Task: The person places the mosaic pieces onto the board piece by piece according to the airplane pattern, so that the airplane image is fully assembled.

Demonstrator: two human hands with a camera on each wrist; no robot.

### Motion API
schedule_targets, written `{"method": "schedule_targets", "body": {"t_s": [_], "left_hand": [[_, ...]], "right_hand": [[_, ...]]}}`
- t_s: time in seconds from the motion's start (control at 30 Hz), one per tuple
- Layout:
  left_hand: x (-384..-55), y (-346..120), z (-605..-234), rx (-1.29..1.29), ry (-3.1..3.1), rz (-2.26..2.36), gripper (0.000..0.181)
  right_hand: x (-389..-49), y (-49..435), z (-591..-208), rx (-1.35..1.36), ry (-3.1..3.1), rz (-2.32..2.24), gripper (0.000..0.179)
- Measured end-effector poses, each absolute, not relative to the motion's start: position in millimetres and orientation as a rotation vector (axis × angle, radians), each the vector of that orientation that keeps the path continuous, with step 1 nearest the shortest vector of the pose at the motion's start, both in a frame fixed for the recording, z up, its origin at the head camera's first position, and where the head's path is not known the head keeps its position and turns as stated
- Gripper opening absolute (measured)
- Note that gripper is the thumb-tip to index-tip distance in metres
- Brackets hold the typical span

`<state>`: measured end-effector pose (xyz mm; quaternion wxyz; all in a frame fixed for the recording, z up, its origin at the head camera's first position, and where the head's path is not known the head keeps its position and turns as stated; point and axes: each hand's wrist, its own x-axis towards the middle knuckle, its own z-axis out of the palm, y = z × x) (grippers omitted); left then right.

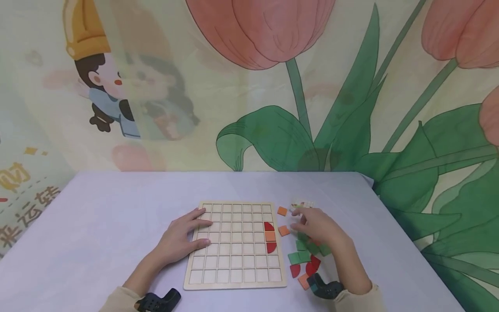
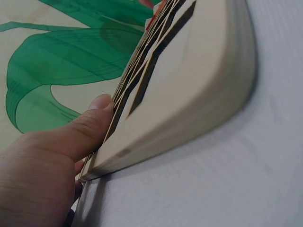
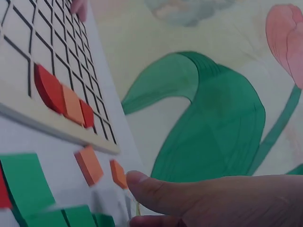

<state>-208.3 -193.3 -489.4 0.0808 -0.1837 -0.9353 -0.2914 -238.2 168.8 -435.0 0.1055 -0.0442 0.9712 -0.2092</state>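
Smooth black wrist devices (image 1: 325, 287) adjoin beige cuffs. The left hand (image 1: 179, 238), fingers extended and spread, rests on the left edge of a pale, wood-like board (image 1: 237, 261), round-cornered and ruled into dark-lined square cells. At its right edge, an orange square (image 1: 270, 236) lies between two curved red pieces (image 1: 271, 248). Right of the board lie flat green tiles (image 1: 294, 258), loose red pieces (image 1: 295, 271) and loose orange tiles (image 1: 284, 230); the right hand (image 1: 317, 225) hovers there, thumb and forefinger apart. White cloth (image 1: 117, 216) covers the table; behind, tulips (image 1: 265, 30) pattern the wall.
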Motion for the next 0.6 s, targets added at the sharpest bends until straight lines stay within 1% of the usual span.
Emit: {"method": "schedule_targets", "body": {"t_s": [0.3, 0.43, 0.6], "left_hand": [[-212, -188, -496, -0.553, -2.812, -0.896, 0.047], [-210, -187, -494, -0.524, -2.838, -0.886, 0.046], [-207, -192, -490, -0.507, -2.855, -0.867, 0.047]], "right_hand": [[-249, 214, -420, -0.100, 2.857, -0.700, 0.049], [-256, 222, -419, -0.161, 3.007, -0.902, 0.045], [-255, 217, -441, -0.266, 3.308, -1.269, 0.034]]}}
